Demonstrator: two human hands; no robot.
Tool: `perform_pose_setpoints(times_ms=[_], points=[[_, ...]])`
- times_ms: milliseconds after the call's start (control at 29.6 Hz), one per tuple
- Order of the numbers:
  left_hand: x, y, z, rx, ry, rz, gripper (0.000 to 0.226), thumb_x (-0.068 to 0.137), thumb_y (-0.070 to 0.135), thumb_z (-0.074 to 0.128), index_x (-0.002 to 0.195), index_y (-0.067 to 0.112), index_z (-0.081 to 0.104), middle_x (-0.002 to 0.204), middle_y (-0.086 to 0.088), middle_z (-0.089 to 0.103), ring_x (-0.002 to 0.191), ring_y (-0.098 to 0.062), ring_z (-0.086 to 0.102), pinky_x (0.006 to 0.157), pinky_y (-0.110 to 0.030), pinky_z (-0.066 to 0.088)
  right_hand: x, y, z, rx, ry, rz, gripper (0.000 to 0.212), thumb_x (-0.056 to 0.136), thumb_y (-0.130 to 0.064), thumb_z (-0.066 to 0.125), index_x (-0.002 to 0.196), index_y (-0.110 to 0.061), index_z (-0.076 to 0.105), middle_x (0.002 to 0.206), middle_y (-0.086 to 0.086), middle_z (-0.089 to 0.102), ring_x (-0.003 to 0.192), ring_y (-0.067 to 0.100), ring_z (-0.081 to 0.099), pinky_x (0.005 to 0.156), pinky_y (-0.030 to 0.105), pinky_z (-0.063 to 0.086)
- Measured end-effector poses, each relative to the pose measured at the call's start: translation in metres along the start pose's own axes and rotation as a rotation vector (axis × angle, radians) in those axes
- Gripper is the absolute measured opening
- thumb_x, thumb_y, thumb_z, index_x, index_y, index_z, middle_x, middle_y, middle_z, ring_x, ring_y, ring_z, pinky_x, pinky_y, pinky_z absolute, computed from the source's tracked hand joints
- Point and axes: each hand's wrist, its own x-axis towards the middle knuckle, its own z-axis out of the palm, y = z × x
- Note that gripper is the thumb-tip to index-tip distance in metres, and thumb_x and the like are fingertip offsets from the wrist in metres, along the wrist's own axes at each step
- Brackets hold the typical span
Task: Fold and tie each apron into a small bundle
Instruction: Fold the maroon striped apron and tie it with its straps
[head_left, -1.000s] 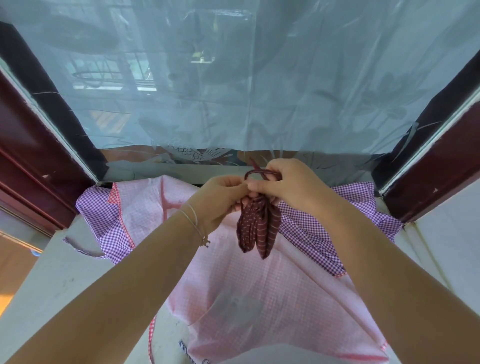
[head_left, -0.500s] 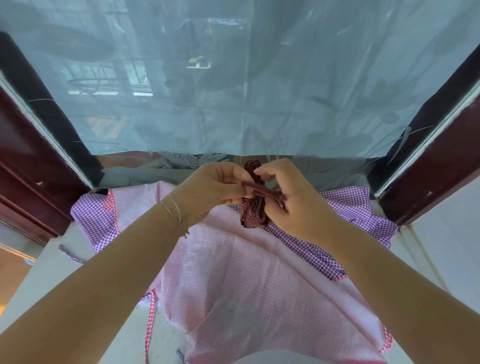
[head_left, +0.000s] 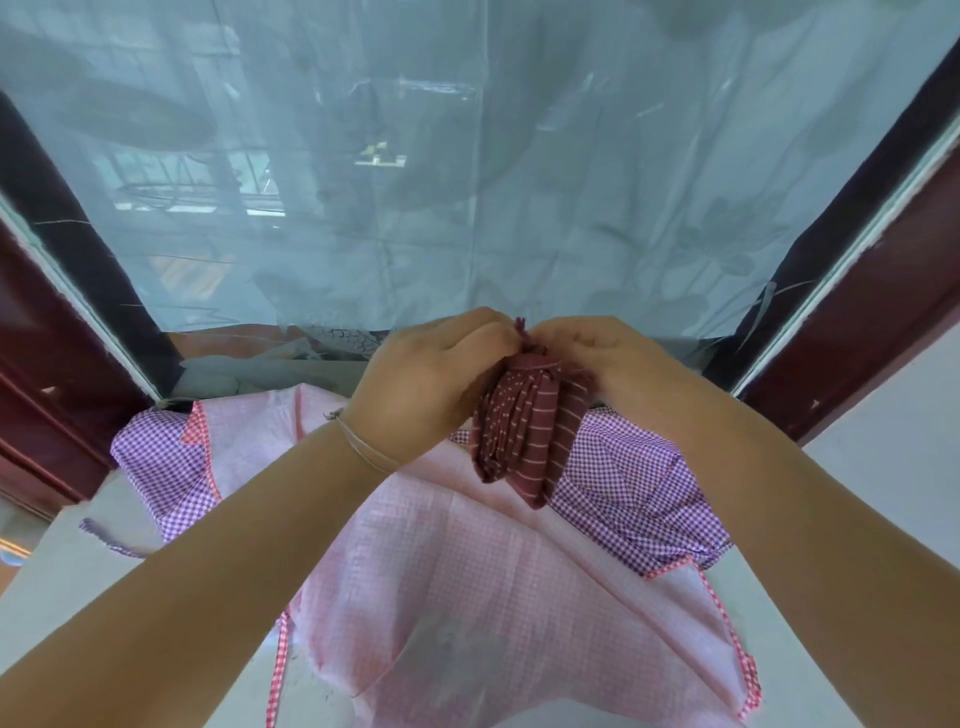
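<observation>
Left hand (head_left: 431, 384) and right hand (head_left: 602, 358) both pinch top of folded maroon apron bundle (head_left: 524, 431), fingers curled tight, above pink apron (head_left: 467, 571) on table (head_left: 78, 582).

Fingertips of the left hand (head_left: 431, 387) and right hand (head_left: 605, 358) vanish behind the maroon bundle (head_left: 524, 436) — its tie barely visible — pink apron (head_left: 467, 597) cropped below.

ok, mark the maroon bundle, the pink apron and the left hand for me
maroon bundle (head_left: 524, 441), head view, on its striped folded body.
pink apron (head_left: 467, 582), head view, on the flat pink checked panel.
left hand (head_left: 431, 384), head view, on the back of the hand.
</observation>
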Motion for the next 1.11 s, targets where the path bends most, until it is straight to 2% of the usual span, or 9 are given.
perform_pose_setpoints(times_ms=[169,270,473,608,777,844,979,1047,1114], points=[[0.001,0.0,-0.005,0.186,0.064,0.09,0.016,0.095,0.013,0.057,0.094,0.009,0.072,0.093,-0.004,0.071,0.072,-0.022,0.065,0.048,-0.035,0.05,-0.003,-0.005,-0.004,0.015,-0.047,-0.029,0.012,0.085,-0.025,0.066,0.089,-0.032,0.074,0.085,0.004,0.068,0.08,0.019,0.058,0.077,0.031,0.048],[-0.003,0.0,-0.002,0.15,0.08,0.098,0.017,0.094,0.013,0.059,0.084,0.012,0.073,0.091,-0.003,0.071,0.07,-0.023,0.063,0.046,-0.035,0.047,-0.006,-0.014,-0.005,-0.32,-0.015,-0.108,0.019,0.085,-0.024,0.071,0.081,-0.042,0.068,0.079,-0.012,0.067,0.071,-0.002,0.058,0.07,0.012,0.044],[-0.014,-0.003,0.007,0.063,0.111,-0.045,0.011,0.086,0.009,0.067,0.08,0.012,0.076,0.086,-0.002,0.071,0.071,-0.023,0.064,0.049,-0.035,0.049,-0.01,-0.018,0.008,-0.499,0.063,-0.095,0.014,0.091,-0.018,0.063,0.083,-0.03,0.063,0.08,-0.008,0.069,0.066,0.006,0.069,0.062,0.024,0.058],[-0.016,-0.005,0.01,-0.038,0.117,-0.095,0.012,0.086,0.008,0.065,0.086,0.011,0.077,0.087,-0.002,0.072,0.074,-0.021,0.066,0.055,-0.036,0.053,-0.002,-0.008,0.012,-0.187,0.099,0.004,0.012,0.092,-0.01,0.054,0.084,-0.009,0.062,0.084,-0.001,0.069,0.072,0.009,0.07,0.071,0.026,0.058],[-0.019,-0.005,0.016,-0.047,0.116,-0.157,0.012,0.081,0.004,0.07,0.086,0.012,0.077,0.087,-0.001,0.072,0.077,-0.017,0.066,0.063,-0.033,0.054,0.005,0.001,0.021,0.405,-0.081,0.175,0.03,0.095,0.001,0.032,0.078,-0.012,0.053,0.065,-0.004,0.053,0.064,0.007,0.048,0.065,0.021,0.04],[-0.019,-0.005,0.018,-0.075,0.104,-0.186,0.01,0.082,0.008,0.068,0.085,0.013,0.077,0.087,0.0,0.072,0.078,-0.015,0.066,0.064,-0.032,0.055,0.004,0.005,0.021,0.223,-0.02,0.129,0.026,0.098,-0.004,0.035,0.081,-0.014,0.053,0.071,0.0,0.052,0.067,0.01,0.051,0.066,0.024,0.044],[-0.023,-0.008,0.019,-0.177,0.072,-0.323,0.012,0.085,0.014,0.065,0.087,0.012,0.076,0.088,0.001,0.072,0.077,-0.013,0.066,0.065,-0.035,0.056,0.001,0.019,0.023,-0.775,0.204,-0.316,0.008,0.099,-0.019,0.042,0.095,-0.013,0.046,0.067,0.002,0.058,0.058,0.019,0.058,0.057,0.042,0.05],[-0.023,-0.007,0.019,-0.202,0.077,-0.35,0.013,0.086,0.014,0.063,0.087,0.011,0.076,0.088,0.001,0.072,0.077,-0.013,0.067,0.064,-0.035,0.056,0.001,0.025,0.026,-0.731,0.22,-0.351,0.01,0.099,-0.019,0.04,0.099,-0.01,0.044,0.068,0.006,0.06,0.058,0.024,0.059,0.058,0.047,0.051],[-0.023,-0.008,0.02,-0.184,0.087,-0.343,0.013,0.086,0.012,0.063,0.086,0.012,0.076,0.088,0.001,0.072,0.076,-0.014,0.067,0.061,-0.035,0.056,0.005,0.025,0.025,-0.351,0.161,-0.158,0.013,0.1,-0.016,0.038,0.093,-0.013,0.048,0.074,0.007,0.059,0.068,0.025,0.061,0.067,0.047,0.055]])
